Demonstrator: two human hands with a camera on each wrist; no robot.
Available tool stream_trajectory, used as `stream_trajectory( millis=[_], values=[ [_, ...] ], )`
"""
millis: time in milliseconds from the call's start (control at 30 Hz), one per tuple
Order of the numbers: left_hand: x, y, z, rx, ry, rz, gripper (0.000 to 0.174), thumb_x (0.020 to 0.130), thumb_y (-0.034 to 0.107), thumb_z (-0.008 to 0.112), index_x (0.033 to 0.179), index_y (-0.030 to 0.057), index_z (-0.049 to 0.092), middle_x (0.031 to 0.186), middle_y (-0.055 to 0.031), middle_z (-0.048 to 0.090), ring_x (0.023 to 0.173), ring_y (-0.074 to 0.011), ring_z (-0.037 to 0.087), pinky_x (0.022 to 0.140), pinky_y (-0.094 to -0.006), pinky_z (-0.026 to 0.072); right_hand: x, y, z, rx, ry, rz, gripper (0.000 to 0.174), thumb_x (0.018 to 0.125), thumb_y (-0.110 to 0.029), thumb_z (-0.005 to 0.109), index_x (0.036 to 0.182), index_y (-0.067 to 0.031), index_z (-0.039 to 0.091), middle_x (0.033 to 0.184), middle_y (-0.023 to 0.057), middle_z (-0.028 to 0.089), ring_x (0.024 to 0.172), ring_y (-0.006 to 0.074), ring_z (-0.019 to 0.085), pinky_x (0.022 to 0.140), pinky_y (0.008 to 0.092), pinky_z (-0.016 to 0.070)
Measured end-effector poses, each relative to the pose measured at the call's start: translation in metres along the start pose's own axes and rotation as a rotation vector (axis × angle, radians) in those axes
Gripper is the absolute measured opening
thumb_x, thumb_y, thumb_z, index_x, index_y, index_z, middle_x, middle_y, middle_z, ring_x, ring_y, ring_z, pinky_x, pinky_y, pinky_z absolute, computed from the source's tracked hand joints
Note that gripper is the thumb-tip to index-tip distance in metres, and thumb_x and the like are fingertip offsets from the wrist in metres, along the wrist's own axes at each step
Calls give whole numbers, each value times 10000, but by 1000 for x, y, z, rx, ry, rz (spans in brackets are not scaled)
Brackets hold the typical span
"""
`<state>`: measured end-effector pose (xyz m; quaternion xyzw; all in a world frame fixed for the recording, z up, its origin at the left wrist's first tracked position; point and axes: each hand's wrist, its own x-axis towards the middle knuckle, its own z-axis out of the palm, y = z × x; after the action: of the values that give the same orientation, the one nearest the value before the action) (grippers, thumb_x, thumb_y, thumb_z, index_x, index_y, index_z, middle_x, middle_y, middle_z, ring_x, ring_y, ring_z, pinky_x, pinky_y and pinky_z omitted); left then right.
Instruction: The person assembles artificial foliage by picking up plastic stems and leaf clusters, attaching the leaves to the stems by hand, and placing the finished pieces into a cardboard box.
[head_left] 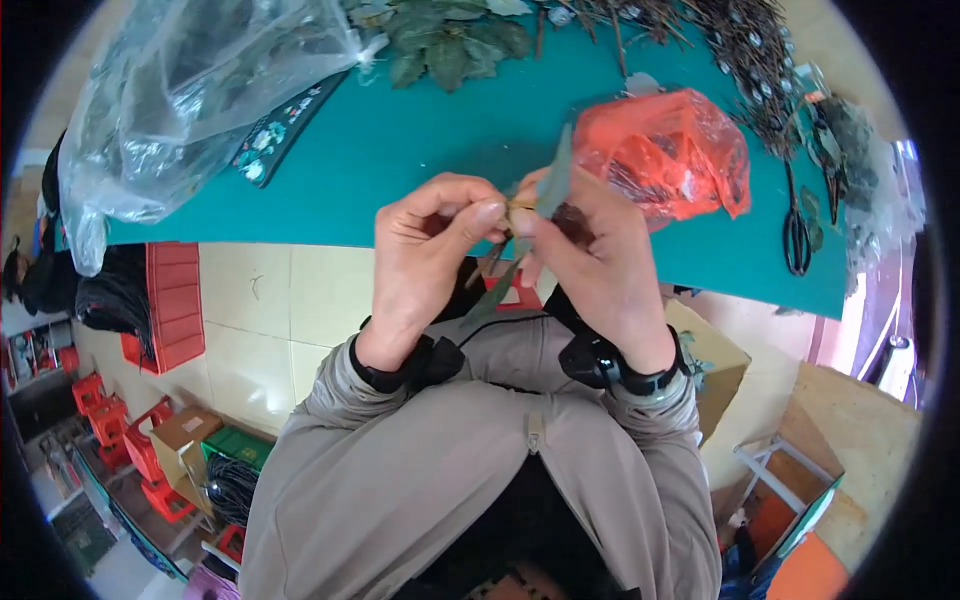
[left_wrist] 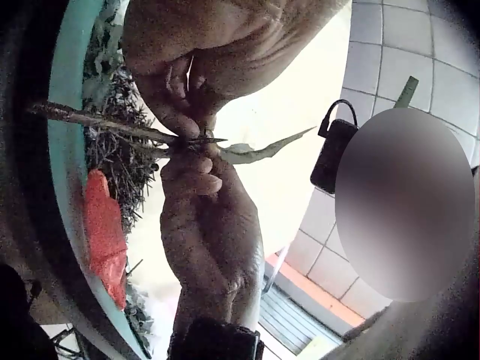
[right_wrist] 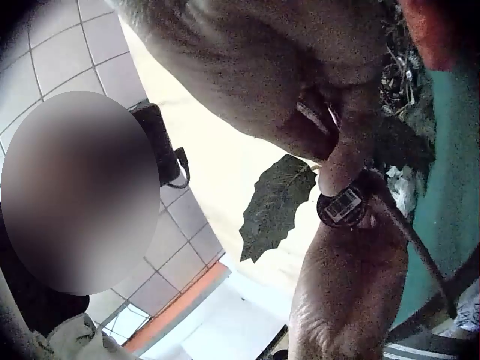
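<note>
Above the table's near edge, my left hand (head_left: pixel 415 265) and right hand (head_left: pixel 610 260) meet fingertip to fingertip, both pinching a leafy stem (left_wrist: pixel 97 122). The stem is brown and woody. One green leaf (head_left: pixel 557 175) stands up by the right fingers, and another leaf (right_wrist: pixel 277 206) with toothed edges hangs below. A round black tag (right_wrist: pixel 343 207) with a white printed patch sits at the pinch point in the right wrist view. Something small and yellowish (head_left: pixel 516 215) shows between the thumbs. A dark brown piece (head_left: pixel 572 222) is partly hidden inside the right hand.
On the green table (head_left: pixel 450 130) lie a red plastic bag (head_left: pixel 665 155), a large clear bag (head_left: pixel 200 90), green leaves (head_left: pixel 455 45), scissors (head_left: pixel 797 240) and a heap of tagged brown stems (head_left: pixel 750 60). A red crate (head_left: pixel 175 305) and a cardboard box (head_left: pixel 715 365) stand below.
</note>
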<state>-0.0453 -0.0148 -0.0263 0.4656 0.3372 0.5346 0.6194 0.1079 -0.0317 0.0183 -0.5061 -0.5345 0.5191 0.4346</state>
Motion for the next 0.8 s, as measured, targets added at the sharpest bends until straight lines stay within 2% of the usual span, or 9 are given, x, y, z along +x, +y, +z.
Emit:
stream_trajectory(
  millis=[467, 600, 800],
  values=[
    [2, 4, 8, 52, -9, 14, 68, 833, 27, 613, 883, -18, 623, 882, -63, 610, 710, -92, 586, 639, -222, 496, -2, 1, -8, 56, -32, 31, 95, 850, -9, 558, 936, -6, 519, 826, 28, 564, 601, 68, 571, 486, 193, 441],
    [3, 3, 9, 57, 5, -7, 66, 830, 22, 614, 884, -15, 622, 886, -63, 609, 715, -88, 587, 640, -224, 502, -3, 2, -7, 133, 3, 58, 103, 842, 1, 564, 935, -10, 522, 824, 27, 564, 607, 65, 558, 501, 198, 445],
    [4, 3, 11, 86, 1, 4, 57, 827, 20, 615, 873, -14, 620, 879, -62, 605, 711, -86, 576, 641, -218, 485, -3, 4, -7, 63, 35, 9, 115, 828, 15, 577, 925, -9, 520, 812, 18, 557, 582, 53, 530, 499, 201, 447]
  ],
)
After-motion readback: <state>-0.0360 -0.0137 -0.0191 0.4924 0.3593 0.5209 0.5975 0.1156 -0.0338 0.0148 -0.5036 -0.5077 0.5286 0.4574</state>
